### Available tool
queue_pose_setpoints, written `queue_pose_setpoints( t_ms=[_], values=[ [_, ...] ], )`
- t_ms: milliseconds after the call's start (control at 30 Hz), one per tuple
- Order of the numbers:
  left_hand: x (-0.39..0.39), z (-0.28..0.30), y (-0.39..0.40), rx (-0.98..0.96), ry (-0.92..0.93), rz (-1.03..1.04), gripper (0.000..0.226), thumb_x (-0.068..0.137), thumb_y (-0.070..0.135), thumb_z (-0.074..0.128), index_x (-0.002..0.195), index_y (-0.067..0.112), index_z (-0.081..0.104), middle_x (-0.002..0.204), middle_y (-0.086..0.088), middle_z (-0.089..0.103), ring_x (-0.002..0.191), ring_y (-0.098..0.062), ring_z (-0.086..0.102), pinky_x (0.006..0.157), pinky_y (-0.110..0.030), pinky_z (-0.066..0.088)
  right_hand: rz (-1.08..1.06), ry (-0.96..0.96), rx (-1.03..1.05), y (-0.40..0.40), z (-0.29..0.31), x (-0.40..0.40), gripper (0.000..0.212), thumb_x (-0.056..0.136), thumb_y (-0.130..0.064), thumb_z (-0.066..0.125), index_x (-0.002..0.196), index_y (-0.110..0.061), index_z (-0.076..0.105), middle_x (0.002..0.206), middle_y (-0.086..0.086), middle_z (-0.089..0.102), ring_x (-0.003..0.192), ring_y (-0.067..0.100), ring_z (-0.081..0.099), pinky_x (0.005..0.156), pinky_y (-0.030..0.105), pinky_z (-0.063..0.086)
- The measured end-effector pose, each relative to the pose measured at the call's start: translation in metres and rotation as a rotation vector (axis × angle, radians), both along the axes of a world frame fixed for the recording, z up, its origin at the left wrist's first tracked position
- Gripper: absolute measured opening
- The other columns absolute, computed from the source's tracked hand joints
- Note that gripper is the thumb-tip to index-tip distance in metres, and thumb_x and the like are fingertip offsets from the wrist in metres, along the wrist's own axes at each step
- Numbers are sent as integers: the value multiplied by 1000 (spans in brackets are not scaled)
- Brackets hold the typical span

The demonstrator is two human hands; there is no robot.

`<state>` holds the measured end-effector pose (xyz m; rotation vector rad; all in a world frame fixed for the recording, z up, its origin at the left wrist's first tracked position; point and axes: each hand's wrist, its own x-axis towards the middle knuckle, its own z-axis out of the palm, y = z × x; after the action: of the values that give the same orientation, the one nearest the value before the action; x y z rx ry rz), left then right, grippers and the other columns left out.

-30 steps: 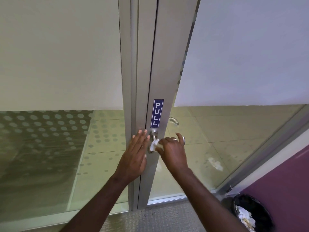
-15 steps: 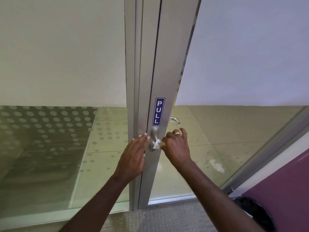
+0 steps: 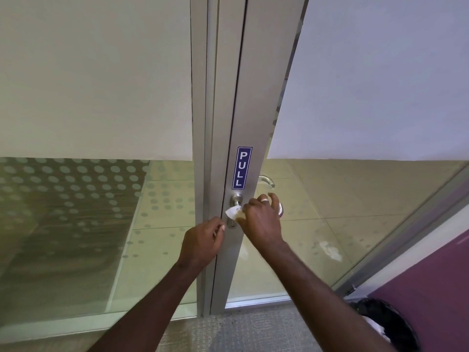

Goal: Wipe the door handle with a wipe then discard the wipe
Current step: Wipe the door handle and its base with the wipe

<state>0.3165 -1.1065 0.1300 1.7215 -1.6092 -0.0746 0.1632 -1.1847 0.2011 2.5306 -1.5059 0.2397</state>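
A silver door handle point(image 3: 236, 199) is fixed to the grey metal door frame point(image 3: 250, 118), just under a blue PULL sign point(image 3: 241, 167). My right hand point(image 3: 261, 222) is closed around the handle's lever, pressing a white wipe point(image 3: 232, 212) against it; only a corner of the wipe shows at the left of my fingers. My left hand point(image 3: 203, 241) rests on the frame edge just below and left of the handle, fingers curled, holding nothing. The handle's far end point(image 3: 280, 209) shows past my right knuckles.
A black bin point(image 3: 388, 323) lined with a dark bag stands on the floor at the bottom right, against a purple wall point(image 3: 431, 280). Frosted glass panels flank the frame. A second handle point(image 3: 266, 180) shows through the glass on the door's other side.
My left hand has slid down the frame and its fingers have curled in. My right hand has shifted slightly along the lever with the wipe.
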Motion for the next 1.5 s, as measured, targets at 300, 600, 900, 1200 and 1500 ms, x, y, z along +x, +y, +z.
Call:
queue_pose_setpoints(
  t_ms=[300, 600, 900, 1200, 1500],
  values=[
    [-7, -7, -5, 21, 22, -10, 7, 97, 24, 62, 89, 23, 61, 59, 11, 52, 49, -12, 50, 47, -25, 40, 198, 17, -28, -16, 8, -50, 19, 82, -36, 74, 101, -33, 75, 99, -9, 72, 109, 22, 59, 114, 50, 20],
    [-6, -7, -14, 52, 9, -11, 7, 94, 22, 65, 88, 24, 62, 58, 10, 53, 48, -11, 50, 46, -20, 33, 282, 91, -33, -23, 21, -61, 26, 72, -40, 82, 97, -32, 79, 101, 0, 55, 101, 27, 55, 106, 47, 33],
    [-7, -19, -13, 109, -26, -22, 8, 95, 24, 64, 87, 25, 61, 58, 6, 59, 51, -18, 56, 49, -29, 43, 370, 141, -134, -63, 31, -105, 20, 78, -37, 79, 97, -42, 76, 82, 0, 47, 81, 26, 54, 86, 40, 34],
    [-17, -28, -12, 131, -4, -48, 10, 95, 23, 65, 87, 27, 60, 58, 12, 50, 50, -10, 48, 50, -28, 40, 300, -170, -23, -62, -3, -114, 53, 77, 7, 61, 117, -24, 73, 95, 4, 60, 80, 31, 56, 68, 36, 44],
    [-18, -33, -13, 128, 7, -73, 8, 95, 24, 64, 88, 26, 61, 61, 8, 59, 51, -14, 55, 50, -30, 45, -213, -751, 40, -26, -18, -72, 14, 92, -23, 69, 101, -17, 78, 86, 5, 66, 78, 23, 61, 65, 35, 47]
  ],
)
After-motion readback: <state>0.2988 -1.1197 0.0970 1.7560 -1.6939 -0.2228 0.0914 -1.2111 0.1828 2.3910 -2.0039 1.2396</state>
